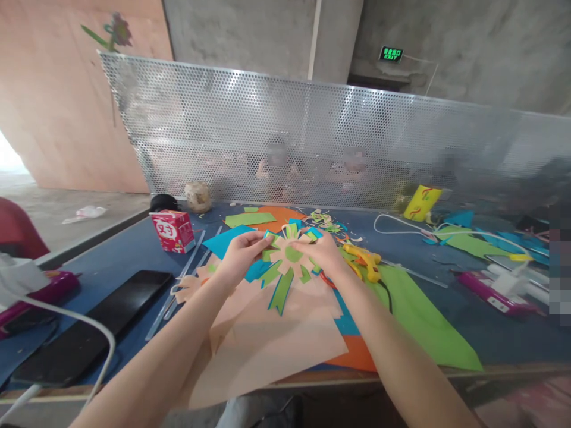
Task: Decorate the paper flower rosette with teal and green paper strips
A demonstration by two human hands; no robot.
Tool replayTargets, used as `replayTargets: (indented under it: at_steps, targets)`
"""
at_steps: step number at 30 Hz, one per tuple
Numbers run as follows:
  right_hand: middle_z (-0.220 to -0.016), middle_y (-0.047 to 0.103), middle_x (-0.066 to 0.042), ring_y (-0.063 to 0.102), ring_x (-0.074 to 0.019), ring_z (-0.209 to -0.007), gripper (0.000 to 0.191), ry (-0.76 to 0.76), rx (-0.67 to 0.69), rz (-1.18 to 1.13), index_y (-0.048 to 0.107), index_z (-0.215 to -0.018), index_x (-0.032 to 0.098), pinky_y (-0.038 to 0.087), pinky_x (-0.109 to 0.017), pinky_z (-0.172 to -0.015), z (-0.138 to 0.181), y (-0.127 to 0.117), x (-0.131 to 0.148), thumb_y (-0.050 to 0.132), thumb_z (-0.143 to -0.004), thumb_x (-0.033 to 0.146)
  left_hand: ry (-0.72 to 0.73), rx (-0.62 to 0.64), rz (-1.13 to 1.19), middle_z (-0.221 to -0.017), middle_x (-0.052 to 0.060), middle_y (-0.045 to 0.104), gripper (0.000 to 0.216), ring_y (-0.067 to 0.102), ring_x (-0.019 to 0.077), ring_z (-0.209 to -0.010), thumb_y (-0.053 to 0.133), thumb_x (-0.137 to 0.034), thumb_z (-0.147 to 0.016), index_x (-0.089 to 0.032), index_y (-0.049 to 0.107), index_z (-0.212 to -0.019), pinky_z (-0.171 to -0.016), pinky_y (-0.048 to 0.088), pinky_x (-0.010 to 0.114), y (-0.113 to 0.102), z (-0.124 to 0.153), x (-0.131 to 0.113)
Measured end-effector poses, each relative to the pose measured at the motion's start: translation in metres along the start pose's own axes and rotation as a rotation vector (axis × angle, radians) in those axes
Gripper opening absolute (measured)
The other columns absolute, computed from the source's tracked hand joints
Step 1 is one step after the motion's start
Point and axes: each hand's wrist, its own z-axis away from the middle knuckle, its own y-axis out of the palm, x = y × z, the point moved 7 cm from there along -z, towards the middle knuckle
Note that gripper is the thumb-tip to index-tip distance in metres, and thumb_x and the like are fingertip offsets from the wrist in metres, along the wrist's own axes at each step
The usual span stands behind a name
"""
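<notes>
Between my two hands is a flower-shaped craft piece [293, 254] of felt-like sheet, with peach petals, a green round centre and green and blue strips. My left hand [244, 252] pinches a green-and-blue strip at its upper left edge. On the other side, the fingers of my right hand [320, 251] close on the petals at the right. A longer green strip with a blue edge [282, 292] hangs from the piece towards me. Below lies a large peach sheet [276, 351]. A yellow hot glue gun [366, 260] rests just right of my right hand.
Green sheet [428, 321] lies at the right, with orange sheet [357, 355] under the peach one. Clear glue sticks [190, 261], a red box [173, 232] and a black phone [102, 321] are at left. A perforated metal screen [250, 131] stands behind; power strips [495, 294] have trailing cables.
</notes>
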Motion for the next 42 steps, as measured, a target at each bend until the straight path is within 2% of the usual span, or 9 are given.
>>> replayTargets:
  at_steps: [13, 22, 26, 32, 37, 42]
  targets:
    - [-0.07, 0.064, 0.001, 0.059, -0.0165, -0.065, 0.024, 0.049, 0.007, -0.037, 0.061, -0.072, 0.02, 0.044, -0.026, -0.06, 0.0, 0.0, -0.007, 0.068, -0.051, 0.029, 0.028, -0.05, -0.026, -0.065, 0.0, 0.065, 0.023, 0.061, 0.0114, -0.061, 0.071, -0.03, -0.058, -0.015, 0.061, -0.071, -0.058, 0.046, 0.022, -0.004, -0.001, 0.001]
    - [-0.068, 0.063, 0.001, 0.058, -0.016, -0.065, 0.021, 0.014, 0.047, -0.04, 0.061, -0.07, 0.018, 0.045, -0.027, -0.063, 0.002, 0.002, 0.001, 0.067, -0.053, 0.028, 0.042, -0.062, -0.066, -0.063, 0.001, 0.065, 0.025, 0.06, 0.0119, -0.059, 0.071, -0.033, -0.056, -0.014, 0.061, -0.069, -0.057, 0.046, 0.023, -0.002, 0.0, 0.0]
    - [-0.069, 0.063, 0.0, 0.058, -0.0164, -0.066, 0.023, 0.025, 0.037, -0.03, 0.06, -0.072, 0.018, 0.045, -0.028, -0.064, 0.002, 0.001, 0.001, 0.068, -0.053, 0.029, 0.053, -0.039, -0.062, -0.063, 0.0, 0.064, 0.024, 0.059, 0.011, -0.058, 0.069, -0.033, -0.059, -0.015, 0.06, -0.071, -0.057, 0.046, 0.022, 0.0, 0.001, -0.002]
    - [-0.072, 0.064, -0.002, 0.059, -0.0174, -0.067, 0.021, 0.05, 0.02, -0.014, 0.062, -0.071, 0.018, 0.045, -0.027, -0.061, 0.002, -0.001, -0.003, 0.067, -0.055, 0.03, 0.123, 0.108, -0.081, -0.075, 0.002, 0.067, 0.028, 0.062, 0.0153, -0.07, 0.071, -0.026, -0.058, -0.016, 0.059, -0.081, -0.068, 0.048, 0.027, 0.015, 0.006, -0.005]
    - [-0.072, 0.064, -0.002, 0.059, -0.0178, -0.067, 0.019, -0.008, 0.035, -0.024, 0.061, -0.068, 0.018, 0.044, -0.028, -0.063, 0.0, 0.001, 0.0, 0.067, -0.053, 0.029, 0.118, 0.071, -0.074, -0.075, 0.002, 0.067, 0.028, 0.062, 0.0158, -0.068, 0.071, -0.024, -0.057, -0.016, 0.059, -0.081, -0.066, 0.048, 0.028, 0.015, 0.006, -0.002]
    - [-0.07, 0.063, -0.001, 0.058, -0.0168, -0.065, 0.014, -0.01, 0.005, 0.016, 0.058, -0.064, 0.019, 0.043, -0.027, -0.062, 0.001, 0.001, 0.002, 0.066, -0.054, 0.027, 0.128, 0.056, -0.088, -0.068, -0.002, 0.065, 0.017, 0.06, 0.0134, -0.064, 0.069, -0.024, -0.059, -0.017, 0.06, -0.071, -0.061, 0.046, 0.024, 0.016, 0.008, -0.003]
